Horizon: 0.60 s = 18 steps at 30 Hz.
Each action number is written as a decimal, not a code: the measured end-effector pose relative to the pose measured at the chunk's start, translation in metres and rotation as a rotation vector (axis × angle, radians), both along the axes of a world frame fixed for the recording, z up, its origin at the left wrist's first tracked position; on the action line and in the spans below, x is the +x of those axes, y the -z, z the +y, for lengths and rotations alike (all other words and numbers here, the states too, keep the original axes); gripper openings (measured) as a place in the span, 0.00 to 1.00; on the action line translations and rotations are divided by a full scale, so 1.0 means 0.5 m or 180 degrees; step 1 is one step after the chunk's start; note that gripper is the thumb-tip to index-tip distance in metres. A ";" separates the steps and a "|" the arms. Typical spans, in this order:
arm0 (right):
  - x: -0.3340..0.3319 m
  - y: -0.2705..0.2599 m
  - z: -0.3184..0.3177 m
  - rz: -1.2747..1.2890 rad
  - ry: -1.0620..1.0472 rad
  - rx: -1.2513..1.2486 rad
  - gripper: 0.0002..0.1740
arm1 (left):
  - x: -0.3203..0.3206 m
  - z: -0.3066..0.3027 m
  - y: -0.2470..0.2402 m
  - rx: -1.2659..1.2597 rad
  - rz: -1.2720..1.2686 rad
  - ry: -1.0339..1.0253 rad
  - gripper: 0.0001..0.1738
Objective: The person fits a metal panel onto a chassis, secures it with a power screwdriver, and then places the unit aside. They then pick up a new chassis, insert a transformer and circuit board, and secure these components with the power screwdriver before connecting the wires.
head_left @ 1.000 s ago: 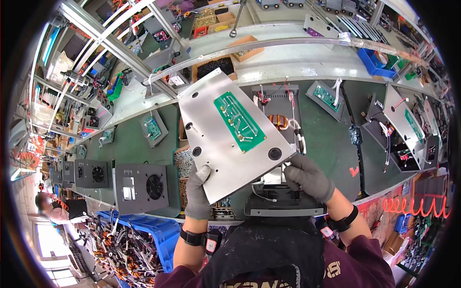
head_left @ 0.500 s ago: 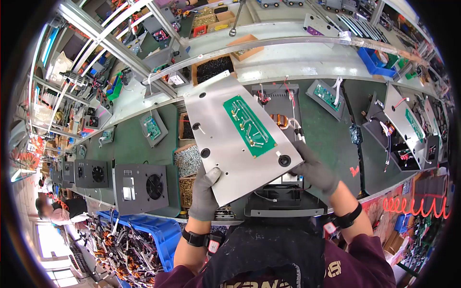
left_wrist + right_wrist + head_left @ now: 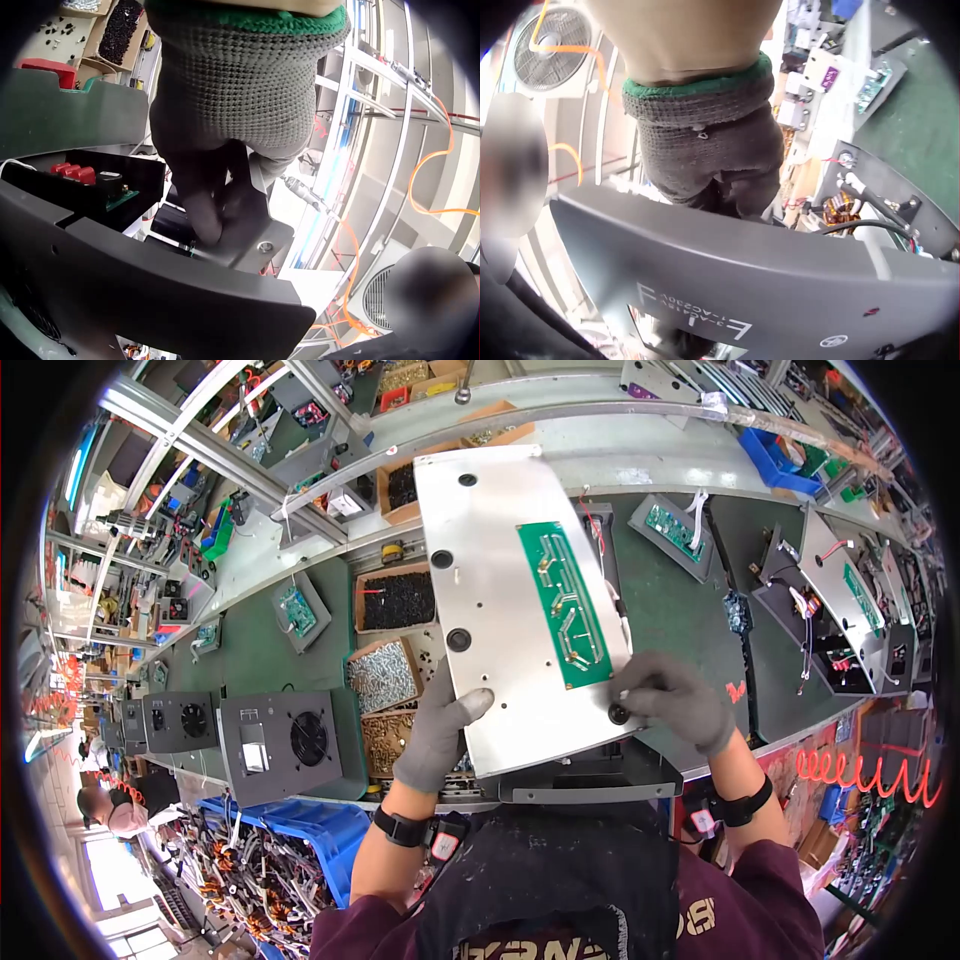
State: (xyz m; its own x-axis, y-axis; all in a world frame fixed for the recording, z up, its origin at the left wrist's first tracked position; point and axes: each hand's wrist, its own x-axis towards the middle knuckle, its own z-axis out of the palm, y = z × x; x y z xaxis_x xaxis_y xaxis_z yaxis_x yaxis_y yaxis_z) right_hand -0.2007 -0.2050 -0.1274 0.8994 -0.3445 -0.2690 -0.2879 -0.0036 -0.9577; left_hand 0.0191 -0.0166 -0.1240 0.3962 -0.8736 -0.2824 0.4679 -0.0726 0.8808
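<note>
A bare silver metal panel (image 3: 500, 650) with black-ringed holes and a green circuit board (image 3: 565, 605) is raised over the bench. My gloved left hand (image 3: 435, 725) grips its lower left corner, thumb on the face and fingers behind. At the lower right corner, my gloved right hand (image 3: 685, 705) has its fingers curled at the panel's edge, beside a black grommet (image 3: 619, 714). Below the panel stands a dark grey case (image 3: 590, 793), largely hidden by it. The right wrist view shows the case's printed front (image 3: 727, 277) and a copper-wound coil (image 3: 840, 208) behind it.
Boxes of silver screws (image 3: 383, 675), brass-coloured parts (image 3: 385, 745) and black screws (image 3: 400, 602) stand left of the panel. Grey fan housings (image 3: 280, 745) line the bench further left. A mounted circuit board (image 3: 672, 528) lies to the right. A blue bin (image 3: 335, 840) of wired parts sits below the bench.
The panel has turned more upright and shifted right, with my left hand still gripping its corner. My right hand has moved from behind the right corner to the edge by the grommet.
</note>
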 end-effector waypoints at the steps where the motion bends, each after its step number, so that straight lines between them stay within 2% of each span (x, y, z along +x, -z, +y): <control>1: -0.018 0.009 0.000 -0.0247 0.0537 0.0605 0.06 | 0.000 -0.005 -0.001 0.0037 0.0026 -0.0005 0.44; 2: -0.038 0.018 -0.002 -0.0483 0.1088 0.1205 0.05 | -0.002 -0.012 0.000 0.0042 0.0062 0.0051 0.44; 4: -0.075 0.076 -0.011 -0.1516 0.2127 0.1873 0.03 | -0.003 -0.026 0.008 0.0073 0.0142 0.0105 0.44; 5: -0.098 0.082 -0.023 -0.1470 0.2144 0.1889 0.03 | -0.002 -0.033 0.014 0.0114 0.0074 0.0218 0.43; 7: -0.134 0.080 -0.053 -0.2720 0.2492 0.2843 0.04 | -0.008 -0.040 0.035 0.0082 0.0077 0.0285 0.42; 8: -0.162 0.103 -0.061 -0.2706 0.2506 0.2843 0.04 | -0.012 -0.044 0.039 0.0091 0.0092 0.0290 0.42; 10: -0.231 0.198 -0.057 -0.2452 0.2691 0.3060 0.04 | -0.015 -0.050 0.046 -0.0021 0.0012 0.0383 0.42; 11: -0.267 0.246 -0.052 -0.1937 0.3366 0.2902 0.03 | -0.012 -0.050 0.061 -0.0015 0.0027 0.0379 0.42; 13: -0.307 0.299 -0.044 -0.1634 0.3583 0.2785 0.03 | -0.004 -0.047 0.098 0.0089 -0.0656 0.0904 0.41; 14: -0.327 0.330 -0.042 -0.1360 0.3789 0.2662 0.03 | -0.001 -0.048 0.095 0.0110 -0.0649 0.0886 0.41; 15: -0.323 0.335 -0.041 -0.1026 0.3665 0.2407 0.08 | 0.001 -0.052 0.086 0.0291 -0.0753 0.1103 0.40; 16: -0.321 0.339 -0.041 -0.1005 0.3662 0.2429 0.08 | 0.000 -0.052 0.077 0.0480 -0.0850 0.1325 0.40; 18: -0.287 0.327 -0.066 0.1453 0.2935 0.0325 0.15 | -0.001 -0.053 0.077 0.0303 -0.0625 0.1090 0.39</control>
State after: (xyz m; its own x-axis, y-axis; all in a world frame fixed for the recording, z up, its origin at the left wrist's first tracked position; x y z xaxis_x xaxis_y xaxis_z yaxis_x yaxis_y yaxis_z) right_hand -0.3442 -0.2378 -0.2909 0.1025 -0.8046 -0.5850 -0.4735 0.4777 -0.7400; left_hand 0.0187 -0.0431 -0.1624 0.1412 -0.9381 -0.3164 0.2260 -0.2806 0.9328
